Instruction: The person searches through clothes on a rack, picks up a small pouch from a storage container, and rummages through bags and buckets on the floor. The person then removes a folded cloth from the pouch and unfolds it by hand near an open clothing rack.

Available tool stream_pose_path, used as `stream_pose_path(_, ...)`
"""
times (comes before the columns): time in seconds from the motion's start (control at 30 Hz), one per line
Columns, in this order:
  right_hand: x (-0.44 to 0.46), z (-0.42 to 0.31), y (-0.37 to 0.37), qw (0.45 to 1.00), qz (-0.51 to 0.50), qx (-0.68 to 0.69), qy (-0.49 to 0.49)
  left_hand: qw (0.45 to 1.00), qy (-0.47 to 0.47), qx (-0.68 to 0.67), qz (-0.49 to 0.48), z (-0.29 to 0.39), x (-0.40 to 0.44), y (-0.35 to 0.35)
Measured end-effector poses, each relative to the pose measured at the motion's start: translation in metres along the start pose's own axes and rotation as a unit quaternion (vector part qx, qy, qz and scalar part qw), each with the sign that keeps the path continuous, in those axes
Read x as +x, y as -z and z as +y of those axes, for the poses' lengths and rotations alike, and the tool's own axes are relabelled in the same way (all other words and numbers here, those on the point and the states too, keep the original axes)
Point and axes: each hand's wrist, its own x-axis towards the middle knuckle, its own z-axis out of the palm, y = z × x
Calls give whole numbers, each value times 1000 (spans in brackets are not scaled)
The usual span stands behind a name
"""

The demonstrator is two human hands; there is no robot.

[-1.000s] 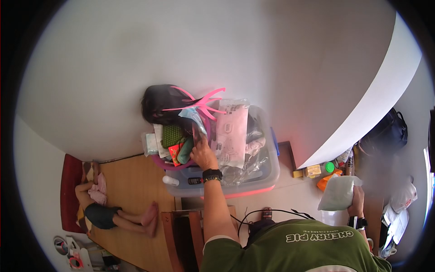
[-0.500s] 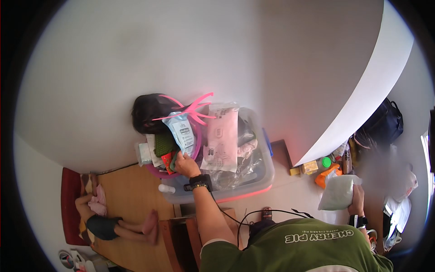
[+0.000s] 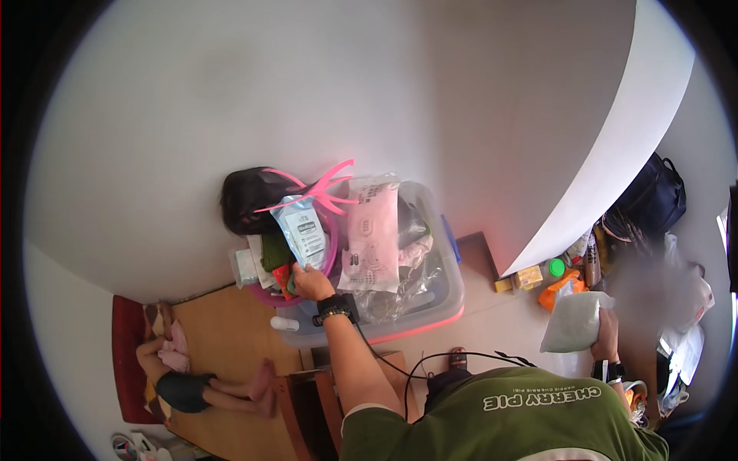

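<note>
The blue packet (image 3: 306, 234) has turned label-up just inside the basket's (image 3: 334, 247) right edge, exposing its print; the left hand (image 3: 314, 284) pinches its lower end. The right hand (image 3: 606, 338) grips a white packet (image 3: 572, 323).

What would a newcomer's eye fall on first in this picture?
Probably the curved pink plastic strips against the dark, hairy bundle, left of centre. Below them, the left hand holds a pale blue printed packet. At right, the right hand holds a plump whitish pouch.
</note>
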Motion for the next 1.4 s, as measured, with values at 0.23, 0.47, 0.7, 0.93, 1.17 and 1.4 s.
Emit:
stream_pose_path(0.23,-4,0,6,1000,-4,-7,-6,1000,1,25,8,1,0,-4)
stream_pose_path(0.47,-5,-5,0,999,-22,-49,10,966,-191,175,-17,26,-28,2)
stream_pose_path(0.7,6,14,17,983,-65,-133,108,974,-55,144,167,15,27,25)
stream_pose_path(0.93,-2,6,10,999,-9,-40,1,986,145,81,-22,-11,47,15)
stream_pose_path(1.17,1,4,-2,999,-29,-32,-7,981,-60,178,52,19,-5,2)
stream_pose_path(1.4,6,6,-9,997,-51,-59,-5,969,-135,182,98,12,-8,-3)
